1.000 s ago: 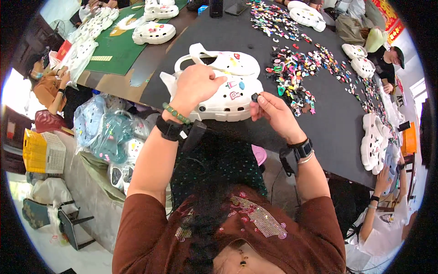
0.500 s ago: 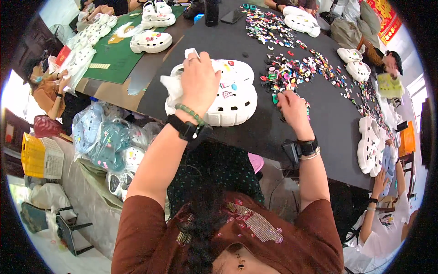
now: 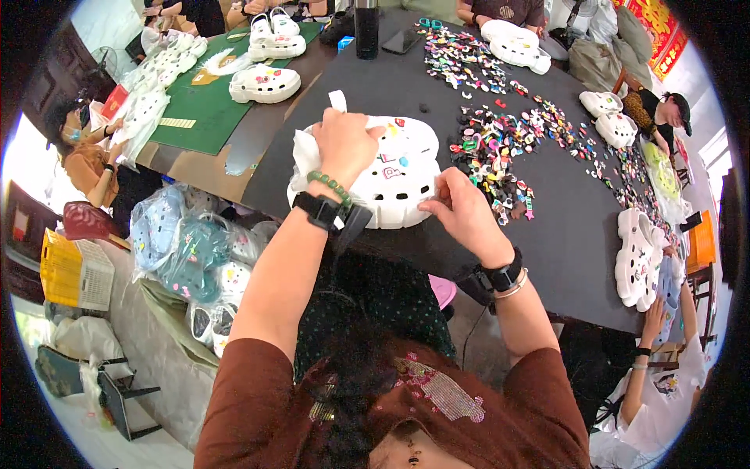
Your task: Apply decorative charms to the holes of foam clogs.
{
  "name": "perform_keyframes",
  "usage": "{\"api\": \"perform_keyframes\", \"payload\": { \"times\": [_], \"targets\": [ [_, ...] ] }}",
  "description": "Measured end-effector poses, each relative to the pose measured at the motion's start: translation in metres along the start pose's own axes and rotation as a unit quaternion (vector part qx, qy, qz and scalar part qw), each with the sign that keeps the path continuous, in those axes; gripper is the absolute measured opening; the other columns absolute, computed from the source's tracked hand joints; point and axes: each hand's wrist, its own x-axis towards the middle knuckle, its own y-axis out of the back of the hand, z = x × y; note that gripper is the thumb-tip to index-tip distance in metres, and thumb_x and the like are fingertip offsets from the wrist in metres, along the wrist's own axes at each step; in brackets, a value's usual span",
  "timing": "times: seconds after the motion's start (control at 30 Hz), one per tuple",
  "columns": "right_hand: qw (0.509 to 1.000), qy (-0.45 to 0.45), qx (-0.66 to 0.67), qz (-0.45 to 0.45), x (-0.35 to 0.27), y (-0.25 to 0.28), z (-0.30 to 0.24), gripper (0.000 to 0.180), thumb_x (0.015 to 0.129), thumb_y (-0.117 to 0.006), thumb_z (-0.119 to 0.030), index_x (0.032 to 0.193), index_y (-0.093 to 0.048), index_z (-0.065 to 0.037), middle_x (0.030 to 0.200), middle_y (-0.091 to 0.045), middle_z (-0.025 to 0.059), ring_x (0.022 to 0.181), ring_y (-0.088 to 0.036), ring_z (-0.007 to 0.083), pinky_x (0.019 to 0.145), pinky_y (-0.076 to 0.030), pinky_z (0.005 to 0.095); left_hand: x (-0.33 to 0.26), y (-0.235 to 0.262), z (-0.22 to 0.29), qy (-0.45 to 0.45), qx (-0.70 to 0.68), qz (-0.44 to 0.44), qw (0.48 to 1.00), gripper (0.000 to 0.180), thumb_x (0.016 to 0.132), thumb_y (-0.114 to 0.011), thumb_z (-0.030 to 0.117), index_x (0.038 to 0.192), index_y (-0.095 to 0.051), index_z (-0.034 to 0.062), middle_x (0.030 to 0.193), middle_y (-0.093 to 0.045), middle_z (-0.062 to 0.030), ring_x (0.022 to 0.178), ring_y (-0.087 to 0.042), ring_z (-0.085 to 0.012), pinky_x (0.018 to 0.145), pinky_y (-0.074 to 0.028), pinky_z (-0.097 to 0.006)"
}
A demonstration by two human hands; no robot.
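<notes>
A pair of white clogs (image 3: pixel 410 191) lies side by side on the dark table in front of me, with small colourful charms (image 3: pixel 392 172) on the uppers. My left hand (image 3: pixel 346 144) is closed over the heel end of the pair, its fingers bent around the clogs near an upright white strap (image 3: pixel 337 101). At the toe end of the nearer clog, my right hand (image 3: pixel 467 211) has its thumb and fingers closed against the front edge. Whether a small charm is also in those fingers is hidden.
Heaps of loose colourful charms (image 3: pixel 504 144) spread to the right. More white clogs stand at the table's right edge (image 3: pixel 637 258) and on the green mat (image 3: pixel 207 105). A dark bottle (image 3: pixel 366 31) and a phone (image 3: pixel 400 41) are at the back. Several people sit around.
My right hand has left the charm heap and moved left to the toe of the nearer clog. My left hand stays on the pair. The view has shifted slightly.
</notes>
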Motion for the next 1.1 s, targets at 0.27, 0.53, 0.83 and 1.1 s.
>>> {"api": "perform_keyframes", "payload": {
  "times": [0.27,0.53,0.83,1.1],
  "targets": [
    [0.993,0.006,-0.023,-0.118,-0.012,0.019,-0.008,0.030,0.078,-0.078,-0.019,0.085,-0.054,-0.001,0.078,-0.061,0.0156,0.072,-0.062,0.0337,0.063,-0.049,0.0398,-0.043,-0.001,-0.006,-0.180,-0.179,0.121,0.960,0.017,0.072,-0.079,0.018,0.072,-0.069,0.0037,0.069,-0.066,-0.0073,0.093,-0.060,-0.0303,0.078,-0.047,-0.041],
    [0.994,0.081,-0.072,-0.025,0.039,0.059,-0.022,0.024,0.079,-0.075,-0.015,0.083,-0.055,-0.002,0.075,-0.059,0.0159,0.069,-0.059,0.0338,0.062,-0.047,0.0405,-0.048,-0.004,-0.008,-0.158,-0.186,0.103,0.964,0.017,0.070,-0.079,0.024,0.071,-0.070,0.0088,0.074,-0.068,-0.0023,0.094,-0.057,-0.0264,0.084,-0.040,-0.043],
    [0.991,0.126,-0.007,-0.041,0.104,0.052,-0.017,0.039,0.070,-0.082,-0.013,0.100,-0.058,-0.005,0.094,-0.060,0.0100,0.085,-0.059,0.0262,0.075,-0.050,0.0362,-0.052,0.000,-0.008,-0.171,-0.183,0.100,0.963,0.017,0.072,-0.078,0.024,0.071,-0.071,0.0087,0.073,-0.067,-0.0019,0.094,-0.057,-0.0263,0.085,-0.039,-0.043],
    [0.950,0.265,-0.070,-0.152,0.150,0.026,-0.013,0.035,0.071,-0.079,-0.011,0.098,-0.057,-0.005,0.095,-0.057,0.0053,0.091,-0.060,0.0215,0.077,-0.050,0.0337,-0.051,0.002,-0.009,-0.231,-0.211,0.136,0.940,0.017,0.071,-0.078,0.020,0.070,-0.068,0.0073,0.071,-0.063,-0.0041,0.088,-0.057,-0.0280,0.080,-0.041,-0.042]
  ]
}}
